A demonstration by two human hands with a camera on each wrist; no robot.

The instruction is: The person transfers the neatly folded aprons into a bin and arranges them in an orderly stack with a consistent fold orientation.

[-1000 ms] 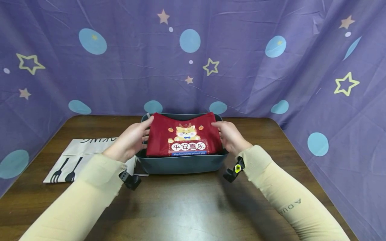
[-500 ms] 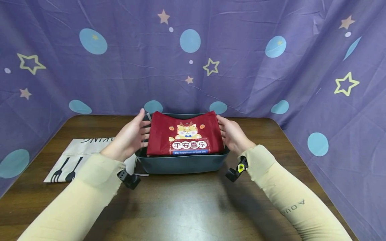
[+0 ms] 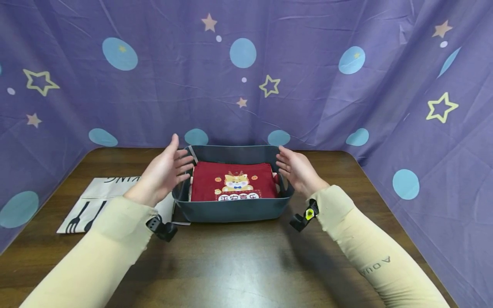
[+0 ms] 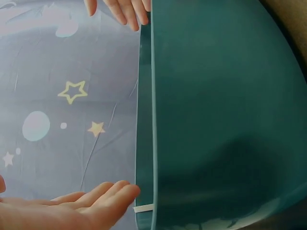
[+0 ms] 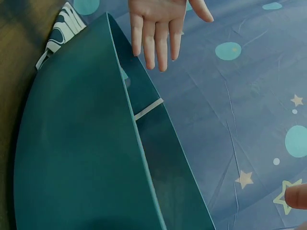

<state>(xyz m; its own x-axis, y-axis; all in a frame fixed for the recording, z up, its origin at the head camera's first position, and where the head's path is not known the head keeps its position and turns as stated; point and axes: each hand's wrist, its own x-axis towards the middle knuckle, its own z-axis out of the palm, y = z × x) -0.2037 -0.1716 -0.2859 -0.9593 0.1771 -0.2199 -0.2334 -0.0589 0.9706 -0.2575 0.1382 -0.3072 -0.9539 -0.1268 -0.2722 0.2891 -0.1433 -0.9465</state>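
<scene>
A folded red cloth (image 3: 235, 182) with a printed cartoon dog and white lettering lies inside the dark teal bin (image 3: 235, 211). Pale material peeks out at the cloth's two sides. Beside the bin's left end is my left hand (image 3: 163, 171), fingers straight and thumb up, holding nothing. At the opposite end, my right hand (image 3: 298, 171) is likewise extended with its palm turned toward the bin. In the left wrist view, the outstretched left hand (image 4: 96, 206) is near the rim, and the bin's wall hides the cloth.
A folded white cloth (image 3: 88, 209) with printed fork and spoon shapes lies on the wooden table (image 3: 231, 265), left of the bin. Behind the table hangs a purple curtain (image 3: 300, 85) with stars and dots. A pale strip (image 3: 194, 155) crosses the bin's back-left rim.
Both hands have let go of the red cloth and moved apart to the bin's ends. The cloth has dropped lower into the bin, with its top edge now below the back rim.
</scene>
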